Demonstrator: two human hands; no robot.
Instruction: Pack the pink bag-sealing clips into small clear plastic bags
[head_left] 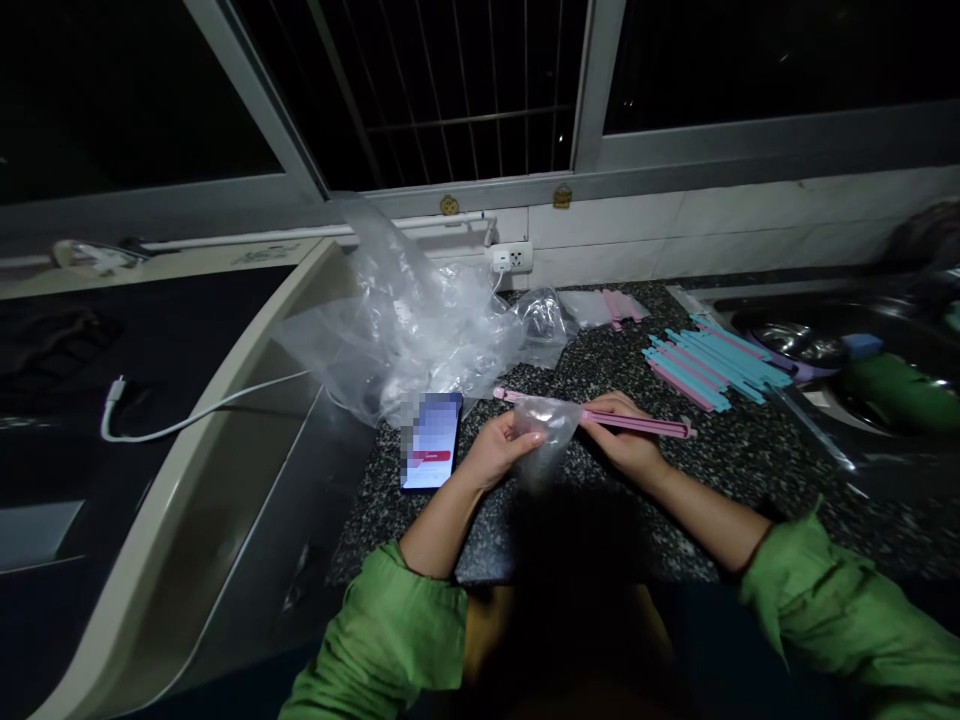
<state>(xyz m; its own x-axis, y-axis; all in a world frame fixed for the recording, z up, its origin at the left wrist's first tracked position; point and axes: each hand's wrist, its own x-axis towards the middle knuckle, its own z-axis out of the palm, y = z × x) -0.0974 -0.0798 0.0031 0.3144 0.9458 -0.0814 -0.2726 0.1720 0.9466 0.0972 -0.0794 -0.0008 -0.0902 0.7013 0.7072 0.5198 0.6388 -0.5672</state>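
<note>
My left hand grips the edge of a small clear plastic bag over the dark speckled counter. A long pink sealing clip lies across the bag's top, and my right hand is closed on it near its middle. Both hands are just in front of me, with green sleeves pushed up the forearms.
A lit phone lies left of my left hand. A big crumpled clear plastic sheet is heaped behind it. Several blue and pink clips are piled at right, a sink beyond. A white cable trails left.
</note>
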